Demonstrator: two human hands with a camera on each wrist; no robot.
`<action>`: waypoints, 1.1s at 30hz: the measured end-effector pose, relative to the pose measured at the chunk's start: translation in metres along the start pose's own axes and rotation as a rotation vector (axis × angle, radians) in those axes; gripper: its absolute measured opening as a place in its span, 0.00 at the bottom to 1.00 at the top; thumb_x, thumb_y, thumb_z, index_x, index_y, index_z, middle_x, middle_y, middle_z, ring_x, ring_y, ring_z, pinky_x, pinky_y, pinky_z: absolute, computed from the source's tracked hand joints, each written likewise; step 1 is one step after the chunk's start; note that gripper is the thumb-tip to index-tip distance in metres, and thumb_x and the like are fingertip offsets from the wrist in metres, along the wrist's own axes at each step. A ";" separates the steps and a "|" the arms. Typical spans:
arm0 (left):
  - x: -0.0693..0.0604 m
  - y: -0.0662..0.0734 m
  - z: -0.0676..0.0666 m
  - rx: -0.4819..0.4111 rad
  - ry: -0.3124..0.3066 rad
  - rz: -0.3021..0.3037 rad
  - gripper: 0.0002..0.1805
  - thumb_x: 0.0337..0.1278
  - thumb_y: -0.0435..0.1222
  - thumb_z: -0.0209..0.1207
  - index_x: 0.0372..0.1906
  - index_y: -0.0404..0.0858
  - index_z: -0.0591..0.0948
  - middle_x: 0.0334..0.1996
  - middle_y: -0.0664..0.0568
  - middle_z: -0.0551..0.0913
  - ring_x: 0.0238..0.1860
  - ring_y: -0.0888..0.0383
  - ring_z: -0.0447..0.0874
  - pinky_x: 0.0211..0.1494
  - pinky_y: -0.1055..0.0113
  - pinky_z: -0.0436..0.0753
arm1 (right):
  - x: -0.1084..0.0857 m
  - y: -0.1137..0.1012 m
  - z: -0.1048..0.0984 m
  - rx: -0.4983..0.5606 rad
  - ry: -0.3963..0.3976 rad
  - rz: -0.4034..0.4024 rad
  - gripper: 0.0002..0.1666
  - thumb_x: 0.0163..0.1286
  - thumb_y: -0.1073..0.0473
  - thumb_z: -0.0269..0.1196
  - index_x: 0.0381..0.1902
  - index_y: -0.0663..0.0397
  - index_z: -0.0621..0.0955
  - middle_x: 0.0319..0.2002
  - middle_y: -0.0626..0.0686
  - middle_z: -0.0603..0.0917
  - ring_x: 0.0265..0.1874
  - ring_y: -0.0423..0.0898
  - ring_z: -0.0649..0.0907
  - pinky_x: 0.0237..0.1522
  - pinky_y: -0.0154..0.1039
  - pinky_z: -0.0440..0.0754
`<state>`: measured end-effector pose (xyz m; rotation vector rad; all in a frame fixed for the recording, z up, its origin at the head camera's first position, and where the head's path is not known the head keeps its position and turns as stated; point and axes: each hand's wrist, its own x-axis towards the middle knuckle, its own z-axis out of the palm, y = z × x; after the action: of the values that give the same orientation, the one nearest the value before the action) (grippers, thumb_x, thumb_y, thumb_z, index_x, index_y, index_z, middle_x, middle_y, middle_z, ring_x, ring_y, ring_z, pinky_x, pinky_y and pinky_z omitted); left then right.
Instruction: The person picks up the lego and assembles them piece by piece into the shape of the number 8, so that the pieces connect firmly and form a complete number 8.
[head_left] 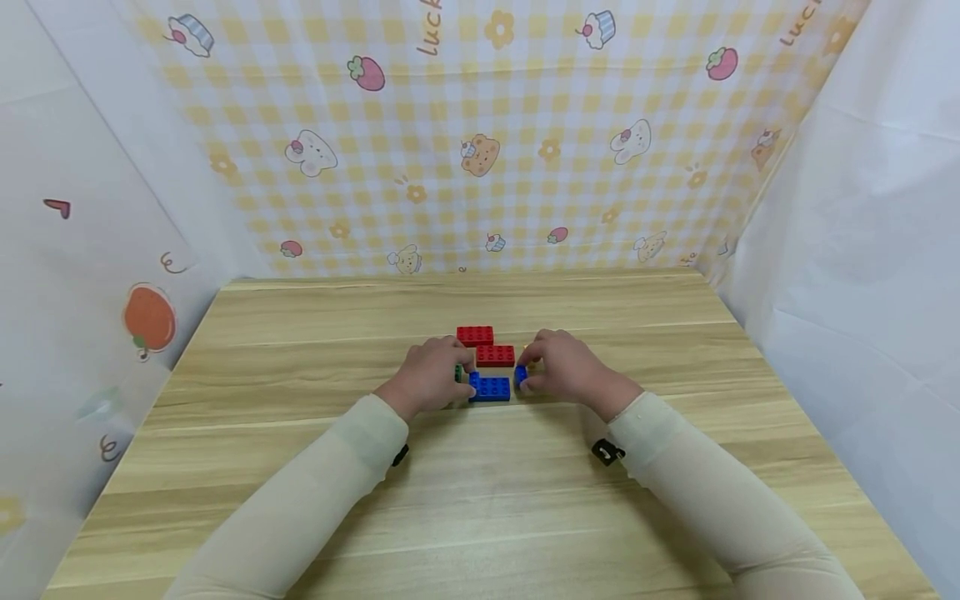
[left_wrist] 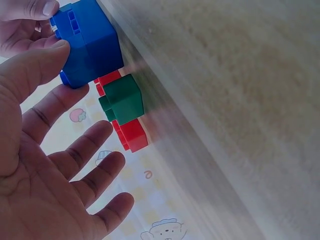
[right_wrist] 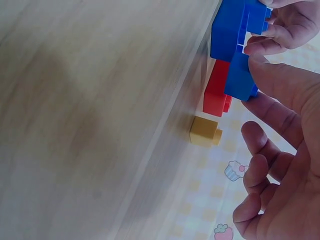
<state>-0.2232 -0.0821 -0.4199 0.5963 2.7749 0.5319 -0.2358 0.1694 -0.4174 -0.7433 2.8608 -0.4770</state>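
Note:
A blue eight-stud toy brick (head_left: 495, 388) lies between the two hands on the table. At its left end my left hand (head_left: 431, 375) pinches a small blue brick (head_left: 473, 380) between thumb and index finger; in the right wrist view this small brick (right_wrist: 257, 19) sits against the studded side of the larger one. My right hand (head_left: 566, 367) pinches another small blue brick (head_left: 521, 377) just beyond the right end. The head view shows a narrow gap there. Its other fingers (right_wrist: 256, 172) are loosely bent, holding nothing.
Two red bricks (head_left: 476, 335) (head_left: 496, 356) lie behind the blue one. Beside the left hand is a green brick (left_wrist: 125, 100), mostly hidden in the head view. A yellow brick (right_wrist: 204, 131) stands behind the right hand. A patterned cloth (head_left: 480, 208) hangs along the table's back edge.

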 end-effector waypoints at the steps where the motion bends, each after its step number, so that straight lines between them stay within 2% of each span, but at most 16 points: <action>1: 0.000 0.000 0.000 0.001 0.000 -0.001 0.10 0.64 0.45 0.72 0.46 0.50 0.85 0.63 0.50 0.79 0.66 0.43 0.73 0.69 0.41 0.71 | 0.000 -0.001 0.000 0.004 -0.001 0.001 0.18 0.63 0.52 0.79 0.49 0.50 0.91 0.44 0.50 0.84 0.40 0.46 0.79 0.46 0.45 0.80; 18: 0.000 0.002 -0.002 0.013 0.000 -0.011 0.10 0.64 0.46 0.72 0.44 0.51 0.84 0.63 0.51 0.80 0.67 0.42 0.73 0.70 0.41 0.70 | 0.000 -0.013 -0.001 0.025 -0.008 0.007 0.19 0.64 0.50 0.79 0.50 0.49 0.91 0.44 0.48 0.83 0.42 0.47 0.77 0.46 0.43 0.78; 25: 0.000 0.002 -0.002 0.016 -0.002 -0.016 0.10 0.64 0.46 0.72 0.44 0.51 0.84 0.63 0.51 0.80 0.67 0.43 0.73 0.70 0.42 0.70 | 0.002 -0.013 0.000 0.035 -0.010 -0.038 0.18 0.64 0.51 0.78 0.49 0.50 0.91 0.43 0.49 0.84 0.40 0.46 0.78 0.45 0.42 0.78; 33: 0.000 0.002 -0.002 0.015 -0.002 -0.012 0.10 0.64 0.46 0.72 0.44 0.51 0.84 0.62 0.52 0.80 0.67 0.44 0.73 0.71 0.42 0.69 | 0.004 -0.013 0.003 0.030 -0.007 -0.044 0.18 0.63 0.51 0.79 0.49 0.50 0.91 0.44 0.49 0.85 0.42 0.46 0.79 0.45 0.43 0.79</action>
<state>-0.2228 -0.0808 -0.4175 0.5833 2.7811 0.5075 -0.2323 0.1557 -0.4164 -0.8028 2.8292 -0.5202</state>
